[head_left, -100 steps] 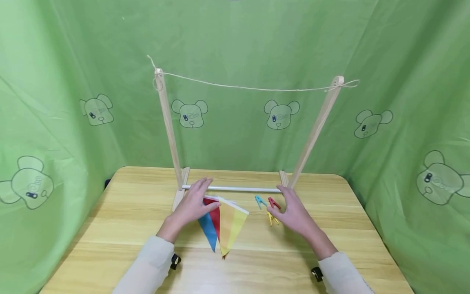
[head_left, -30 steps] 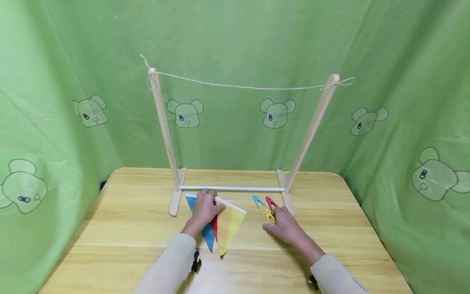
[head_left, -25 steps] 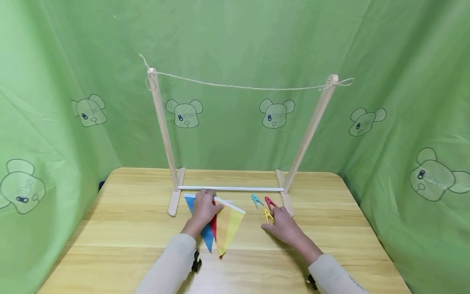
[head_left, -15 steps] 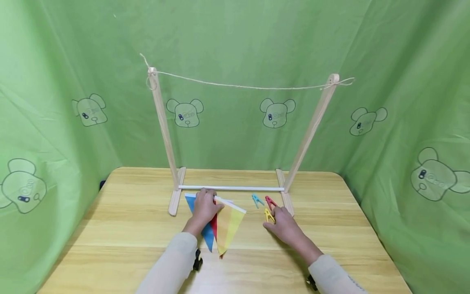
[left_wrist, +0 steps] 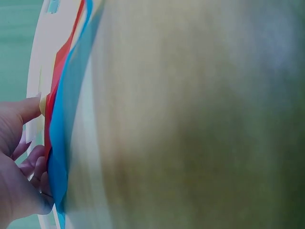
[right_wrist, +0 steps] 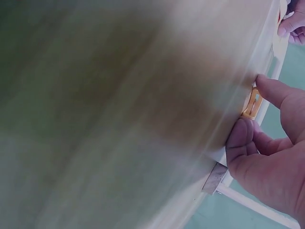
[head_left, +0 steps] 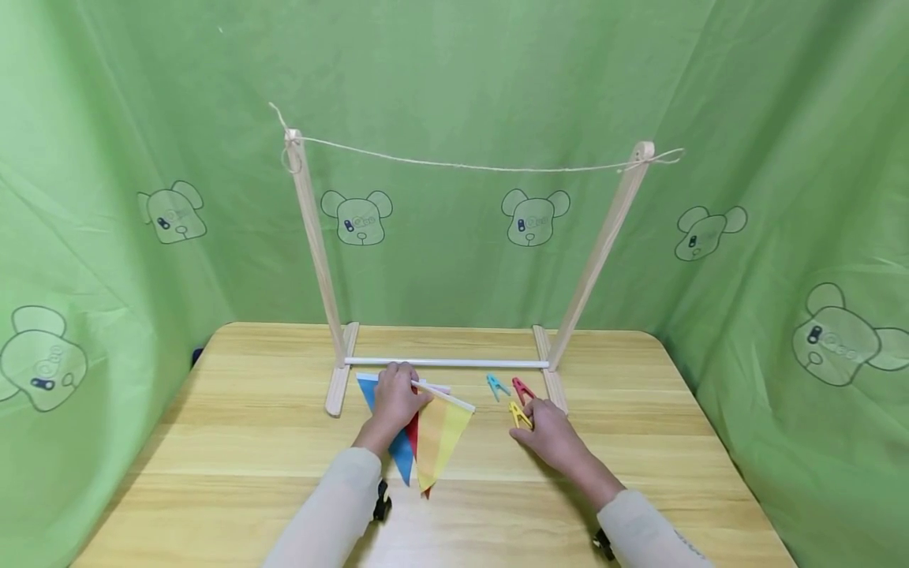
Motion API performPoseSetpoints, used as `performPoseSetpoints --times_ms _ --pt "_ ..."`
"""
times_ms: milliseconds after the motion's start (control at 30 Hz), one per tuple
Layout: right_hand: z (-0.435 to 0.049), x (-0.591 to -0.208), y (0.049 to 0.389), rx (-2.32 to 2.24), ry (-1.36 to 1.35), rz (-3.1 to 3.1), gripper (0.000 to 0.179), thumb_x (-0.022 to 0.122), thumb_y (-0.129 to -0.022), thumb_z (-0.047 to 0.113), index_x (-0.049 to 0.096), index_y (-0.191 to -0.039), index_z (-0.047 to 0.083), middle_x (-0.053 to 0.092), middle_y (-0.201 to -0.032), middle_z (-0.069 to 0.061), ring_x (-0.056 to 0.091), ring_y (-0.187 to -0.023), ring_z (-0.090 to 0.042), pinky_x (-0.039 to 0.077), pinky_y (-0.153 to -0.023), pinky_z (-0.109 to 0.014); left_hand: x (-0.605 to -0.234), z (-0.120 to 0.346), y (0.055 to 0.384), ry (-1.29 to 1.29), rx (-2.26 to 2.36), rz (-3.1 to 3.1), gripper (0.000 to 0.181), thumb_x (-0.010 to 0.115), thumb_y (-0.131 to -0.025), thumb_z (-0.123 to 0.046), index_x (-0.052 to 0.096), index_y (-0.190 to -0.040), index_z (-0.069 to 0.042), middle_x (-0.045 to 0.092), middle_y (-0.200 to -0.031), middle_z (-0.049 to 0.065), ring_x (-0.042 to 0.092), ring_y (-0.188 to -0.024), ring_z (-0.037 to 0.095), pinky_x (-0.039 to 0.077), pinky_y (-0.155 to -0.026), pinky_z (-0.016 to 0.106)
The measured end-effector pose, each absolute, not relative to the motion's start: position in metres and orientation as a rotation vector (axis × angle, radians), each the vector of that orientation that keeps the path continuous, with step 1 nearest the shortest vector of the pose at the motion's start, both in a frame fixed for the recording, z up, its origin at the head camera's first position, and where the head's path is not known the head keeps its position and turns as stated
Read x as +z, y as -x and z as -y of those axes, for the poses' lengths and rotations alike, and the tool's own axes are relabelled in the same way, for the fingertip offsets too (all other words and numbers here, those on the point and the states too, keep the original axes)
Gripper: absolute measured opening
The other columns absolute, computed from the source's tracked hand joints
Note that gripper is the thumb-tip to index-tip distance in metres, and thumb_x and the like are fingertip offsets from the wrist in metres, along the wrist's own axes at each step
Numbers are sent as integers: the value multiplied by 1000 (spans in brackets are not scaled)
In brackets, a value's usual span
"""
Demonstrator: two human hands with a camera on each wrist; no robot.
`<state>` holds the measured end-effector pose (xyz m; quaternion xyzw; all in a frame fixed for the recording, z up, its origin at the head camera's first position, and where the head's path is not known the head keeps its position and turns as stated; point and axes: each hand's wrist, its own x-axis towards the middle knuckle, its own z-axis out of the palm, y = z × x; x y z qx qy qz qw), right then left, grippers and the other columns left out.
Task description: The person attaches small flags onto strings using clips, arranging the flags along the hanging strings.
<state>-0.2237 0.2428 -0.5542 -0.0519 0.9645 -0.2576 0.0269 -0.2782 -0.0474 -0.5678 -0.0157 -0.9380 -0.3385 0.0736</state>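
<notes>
My left hand (head_left: 396,398) lies over a fan of triangular pennant flags and pinches their white-edged tops. A blue pennant (head_left: 402,457) shows on the left, a red one (head_left: 413,430) in the middle, a yellow one (head_left: 446,430) on the right. In the left wrist view, the thumb meets a yellow edge beside the red and blue cloth (left_wrist: 59,138). My right hand (head_left: 554,435) holds a yellow clothespin (head_left: 519,416) on the table between thumb and fingers. Close beyond it lie a red clothespin (head_left: 522,390) and a light-blue one (head_left: 497,386).
Behind the pennants stands a wooden frame with a left post (head_left: 316,244), a right post (head_left: 604,244) and a white crossbar (head_left: 447,364). A thin string (head_left: 461,166) is tied between the post tops. Green curtain (head_left: 440,284) surrounds the wooden table (head_left: 213,457).
My left hand has come right and settled on the pennants, whose yellow top edge has just tilted up slightly. My right hand has come down around the yellow clothespin.
</notes>
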Motion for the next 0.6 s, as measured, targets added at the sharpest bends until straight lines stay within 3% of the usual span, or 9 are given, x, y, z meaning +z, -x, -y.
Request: performPoseSetpoints --times_ms 600 --pt "-248 -555 224 -875 143 -2940 35 88 -82 17 63 -100 1 53 -84 -5 48 -76 -17 41 -63 -26 -567 46 279 99 -968 2858 29 92 -78 -26 66 -80 -15 62 -87 0 60 -95 30 48 -79 49"
